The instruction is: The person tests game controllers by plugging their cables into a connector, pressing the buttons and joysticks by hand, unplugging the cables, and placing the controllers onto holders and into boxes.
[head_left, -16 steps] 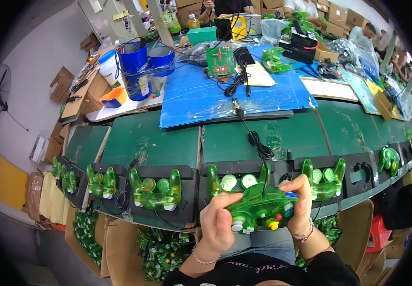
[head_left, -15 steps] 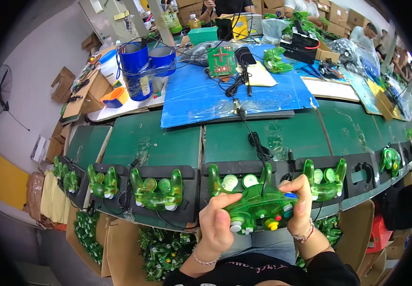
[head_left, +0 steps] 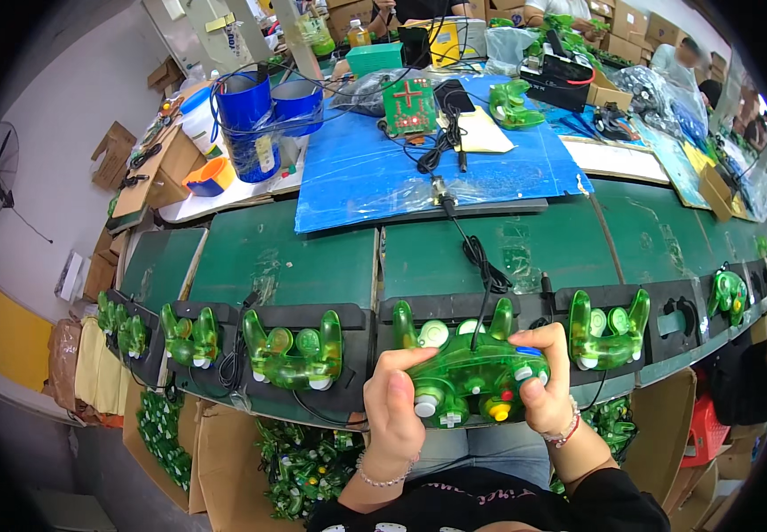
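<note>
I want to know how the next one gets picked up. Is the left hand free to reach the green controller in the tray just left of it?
Probably not right now: the left hand grips the held controller. The tray controller lies close and uncovered.

- Scene evenly, brightly lit from overhead; shadows soft.
- Glare seen on blue sheet (head_left: 419, 168).
- Edges bent by fisheye; corners blacked out.
- Far background slightly blurred.

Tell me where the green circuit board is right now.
In the head view the green circuit board lies at the far end of the blue sheet, upper centre, right of the two blue cans and left of a black cabled device.
</note>
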